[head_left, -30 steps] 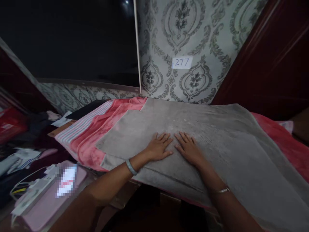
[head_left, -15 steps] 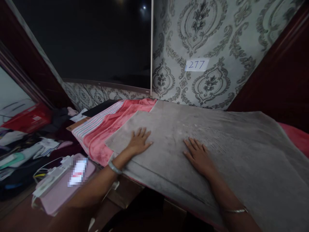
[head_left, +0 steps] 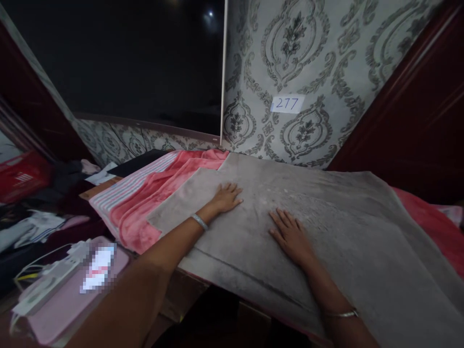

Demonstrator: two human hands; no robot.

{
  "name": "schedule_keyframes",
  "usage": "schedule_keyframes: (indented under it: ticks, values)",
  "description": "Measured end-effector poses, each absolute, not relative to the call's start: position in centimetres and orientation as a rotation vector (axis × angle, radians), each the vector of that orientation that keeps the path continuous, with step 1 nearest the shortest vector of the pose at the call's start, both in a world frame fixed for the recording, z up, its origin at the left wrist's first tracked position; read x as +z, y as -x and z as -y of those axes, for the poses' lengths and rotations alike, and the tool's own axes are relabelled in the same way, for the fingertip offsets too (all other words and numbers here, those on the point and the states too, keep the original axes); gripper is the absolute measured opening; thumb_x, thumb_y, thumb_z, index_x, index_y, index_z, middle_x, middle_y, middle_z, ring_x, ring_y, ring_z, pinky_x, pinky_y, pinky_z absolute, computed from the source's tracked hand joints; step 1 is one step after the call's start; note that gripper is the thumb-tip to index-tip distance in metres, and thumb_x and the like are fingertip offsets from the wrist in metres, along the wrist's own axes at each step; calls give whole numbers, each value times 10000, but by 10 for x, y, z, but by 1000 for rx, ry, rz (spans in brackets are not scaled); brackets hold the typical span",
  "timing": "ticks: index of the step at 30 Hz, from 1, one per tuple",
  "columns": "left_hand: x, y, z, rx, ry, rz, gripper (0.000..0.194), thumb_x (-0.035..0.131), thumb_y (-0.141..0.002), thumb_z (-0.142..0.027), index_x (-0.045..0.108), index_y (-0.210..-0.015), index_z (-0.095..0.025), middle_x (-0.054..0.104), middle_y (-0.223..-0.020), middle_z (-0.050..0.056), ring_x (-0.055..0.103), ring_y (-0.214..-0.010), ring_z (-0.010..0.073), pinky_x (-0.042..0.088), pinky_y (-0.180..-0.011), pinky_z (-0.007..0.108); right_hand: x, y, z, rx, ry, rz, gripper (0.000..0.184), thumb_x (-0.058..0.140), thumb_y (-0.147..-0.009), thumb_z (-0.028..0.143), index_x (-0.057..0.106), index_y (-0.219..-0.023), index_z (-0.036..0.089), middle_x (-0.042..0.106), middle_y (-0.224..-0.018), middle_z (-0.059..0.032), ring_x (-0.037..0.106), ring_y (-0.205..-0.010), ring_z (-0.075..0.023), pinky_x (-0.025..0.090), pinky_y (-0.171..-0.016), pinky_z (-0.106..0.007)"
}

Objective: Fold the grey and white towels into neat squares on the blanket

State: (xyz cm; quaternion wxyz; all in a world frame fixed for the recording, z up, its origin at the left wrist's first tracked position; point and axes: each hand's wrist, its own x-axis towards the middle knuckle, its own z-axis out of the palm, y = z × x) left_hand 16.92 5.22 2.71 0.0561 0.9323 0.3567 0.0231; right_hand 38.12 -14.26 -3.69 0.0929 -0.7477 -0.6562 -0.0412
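A grey plush blanket [head_left: 326, 212] lies spread flat over a pink blanket [head_left: 152, 203] on a raised surface. My left hand [head_left: 226, 198] rests palm down on the grey blanket, fingers apart, reaching toward its far left part. A pale bangle circles that wrist. My right hand [head_left: 290, 234] also lies flat on the grey blanket, nearer to me and to the right, with a thin bracelet on its wrist. Neither hand holds anything.
A patterned wall with a paper label reading 277 [head_left: 287, 103] stands behind. A dark screen [head_left: 126, 63] fills the upper left. A white power strip [head_left: 47, 282] on a pink pad [head_left: 68, 304] lies at lower left, and clothes [head_left: 32, 227] are heaped at far left.
My hands started side by side and spread apart. The left went out to the left, then forward across the grey blanket; the right stayed flat near the middle.
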Motion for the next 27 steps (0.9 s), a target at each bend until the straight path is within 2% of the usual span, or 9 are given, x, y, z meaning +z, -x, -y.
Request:
schedule_keyframes:
  ticks: [5,9,16,21,23,27]
  values:
    - [8,-159,-64,189,-2794,-1289,652,300,-999,-582,351,-1564,-261,277,-1662,81,198,-1541,321,143,-1239,569,-39,-383,143,-116,2200,1946,588,291,-1024,533,374,-1564,315,304,-1645,-39,227,-1522,-291,243,-1196,-573]
    - [15,-134,-88,131,-2653,-1577,654,260,-997,-592,339,-1568,-282,252,-1673,57,184,-1543,322,150,-1230,577,-38,-383,143,-93,2206,1950,591,301,-1027,522,355,-1574,303,274,-1655,-40,212,-1527,-285,236,-1203,-564]
    - [21,-82,-116,114,-2518,-1836,664,237,-996,-558,339,-1565,-232,277,-1663,88,234,-1520,342,226,-1202,588,-36,-381,142,-74,2224,1934,583,335,-1021,509,370,-1566,304,287,-1649,-42,228,-1523,-288,241,-1201,-567]
    - [34,-82,-126,81,-2464,-1961,667,253,-990,-529,440,-1499,-141,342,-1607,213,236,-1502,433,220,-1142,712,-39,-381,140,-62,2188,1925,580,343,-1017,504,378,-1562,307,296,-1644,-48,233,-1521,-292,235,-1199,-583]
    - [40,-102,-129,86,-2534,-1872,642,259,-995,-511,422,-1513,-169,319,-1624,193,207,-1522,399,199,-1168,685,-39,-381,139,-54,2181,1921,580,345,-1018,507,379,-1561,307,294,-1644,-47,234,-1521,-291,233,-1201,-582]
    - [43,-155,-130,75,-2720,-1497,619,282,-996,-554,331,-1562,-308,224,-1682,59,175,-1550,296,179,-1225,569,-37,-381,140,-39,2172,1923,584,357,-1016,525,377,-1561,316,286,-1647,-38,239,-1519,-287,235,-1207,-573]
